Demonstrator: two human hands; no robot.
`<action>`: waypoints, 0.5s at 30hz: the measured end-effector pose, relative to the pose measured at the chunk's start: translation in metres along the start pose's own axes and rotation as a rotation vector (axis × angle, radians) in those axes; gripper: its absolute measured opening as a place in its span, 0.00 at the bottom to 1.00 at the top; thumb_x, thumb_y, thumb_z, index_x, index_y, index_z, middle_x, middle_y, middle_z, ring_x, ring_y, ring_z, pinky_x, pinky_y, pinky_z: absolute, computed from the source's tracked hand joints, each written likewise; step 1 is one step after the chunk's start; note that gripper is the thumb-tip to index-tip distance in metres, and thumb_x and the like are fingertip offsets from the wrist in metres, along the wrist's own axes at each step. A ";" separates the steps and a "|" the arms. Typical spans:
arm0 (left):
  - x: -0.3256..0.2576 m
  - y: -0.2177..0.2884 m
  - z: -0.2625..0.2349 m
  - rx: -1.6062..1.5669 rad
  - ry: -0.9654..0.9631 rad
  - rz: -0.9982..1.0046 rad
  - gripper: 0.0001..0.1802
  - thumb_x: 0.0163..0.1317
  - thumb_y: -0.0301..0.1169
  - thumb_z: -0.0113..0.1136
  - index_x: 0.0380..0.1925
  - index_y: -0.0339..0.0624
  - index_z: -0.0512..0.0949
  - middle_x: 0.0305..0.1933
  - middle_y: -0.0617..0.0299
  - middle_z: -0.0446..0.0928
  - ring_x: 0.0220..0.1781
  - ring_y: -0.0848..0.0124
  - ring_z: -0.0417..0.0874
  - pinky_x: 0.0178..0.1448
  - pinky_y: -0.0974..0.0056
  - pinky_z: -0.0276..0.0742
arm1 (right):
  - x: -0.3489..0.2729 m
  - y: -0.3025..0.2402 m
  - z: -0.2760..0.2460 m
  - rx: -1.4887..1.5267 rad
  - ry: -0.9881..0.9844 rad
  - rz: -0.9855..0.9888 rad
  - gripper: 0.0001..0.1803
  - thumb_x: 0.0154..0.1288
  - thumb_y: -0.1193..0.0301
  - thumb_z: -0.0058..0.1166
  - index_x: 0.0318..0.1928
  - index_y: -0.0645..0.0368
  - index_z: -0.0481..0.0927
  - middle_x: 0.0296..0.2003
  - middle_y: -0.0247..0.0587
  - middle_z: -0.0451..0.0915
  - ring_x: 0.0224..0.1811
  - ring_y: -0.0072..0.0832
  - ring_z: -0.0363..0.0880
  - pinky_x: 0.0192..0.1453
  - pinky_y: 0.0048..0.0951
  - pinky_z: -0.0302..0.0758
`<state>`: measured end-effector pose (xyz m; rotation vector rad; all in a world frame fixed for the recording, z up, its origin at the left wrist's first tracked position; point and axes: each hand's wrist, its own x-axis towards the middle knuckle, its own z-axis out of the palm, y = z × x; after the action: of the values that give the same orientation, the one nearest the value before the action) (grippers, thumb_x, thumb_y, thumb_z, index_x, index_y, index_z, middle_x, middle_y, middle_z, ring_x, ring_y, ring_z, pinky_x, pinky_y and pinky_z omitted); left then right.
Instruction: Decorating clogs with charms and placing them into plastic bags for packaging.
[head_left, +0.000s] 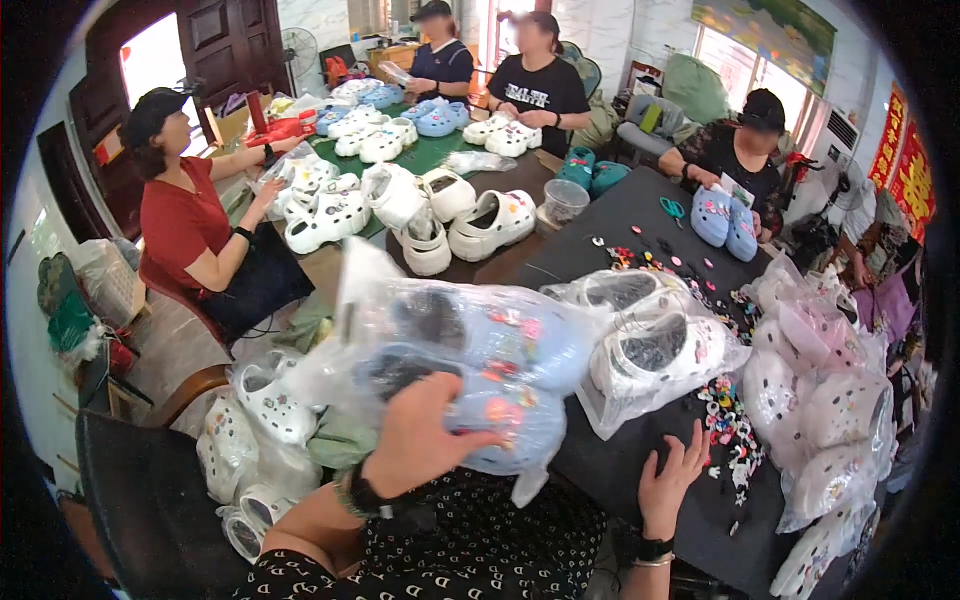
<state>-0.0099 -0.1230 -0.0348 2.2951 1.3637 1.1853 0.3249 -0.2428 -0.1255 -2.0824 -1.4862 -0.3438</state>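
head view: left hand (420,430) is clamped on the bagged blue clogs (535,425), held up near centre toward 6 o'clock. right hand (672,482) is empty, fingers loosely spread at the black tabletop (650,215), 4–5 o'clock. loose charms (728,425) scattered at 4, bagged white clogs (655,360) at 3–4. green tabletop (432,156) at 12 carries more clogs. room: dark wooden door (240,45) at 10–11, red banner (910,180) at 2, co-workers (195,220) from 10 round to 2.
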 end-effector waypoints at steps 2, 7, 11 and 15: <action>-0.003 0.007 0.038 -0.119 -0.127 0.080 0.34 0.38 0.48 0.82 0.36 0.39 0.74 0.31 0.52 0.76 0.32 0.52 0.80 0.37 0.55 0.75 | 0.000 -0.004 0.001 0.005 -0.006 0.004 0.20 0.58 0.79 0.59 0.52 0.61 0.72 0.73 0.58 0.56 0.76 0.62 0.48 0.75 0.61 0.51; 0.003 0.026 0.076 -0.212 -0.052 0.094 0.32 0.40 0.48 0.83 0.34 0.39 0.74 0.27 0.54 0.75 0.28 0.56 0.80 0.34 0.58 0.76 | -0.001 0.007 -0.001 0.045 -0.006 0.012 0.19 0.57 0.79 0.59 0.50 0.60 0.74 0.72 0.57 0.57 0.75 0.60 0.50 0.75 0.61 0.51; 0.003 0.045 0.106 -0.280 0.017 0.060 0.28 0.44 0.49 0.81 0.30 0.40 0.75 0.24 0.55 0.74 0.24 0.58 0.78 0.30 0.60 0.74 | 0.003 0.012 0.004 0.106 0.044 0.057 0.14 0.59 0.79 0.59 0.47 0.60 0.77 0.69 0.56 0.64 0.73 0.53 0.59 0.75 0.52 0.54; 0.003 0.071 0.129 -0.458 -0.019 0.137 0.23 0.55 0.46 0.71 0.34 0.40 0.72 0.33 0.51 0.76 0.37 0.50 0.80 0.40 0.52 0.75 | -0.003 0.027 0.009 0.743 0.149 0.348 0.10 0.74 0.73 0.48 0.50 0.64 0.76 0.66 0.53 0.68 0.67 0.40 0.67 0.72 0.38 0.59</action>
<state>0.1306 -0.1326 -0.0785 2.0814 0.8265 1.3466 0.3477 -0.2459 -0.1422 -1.6111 -0.9317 0.1699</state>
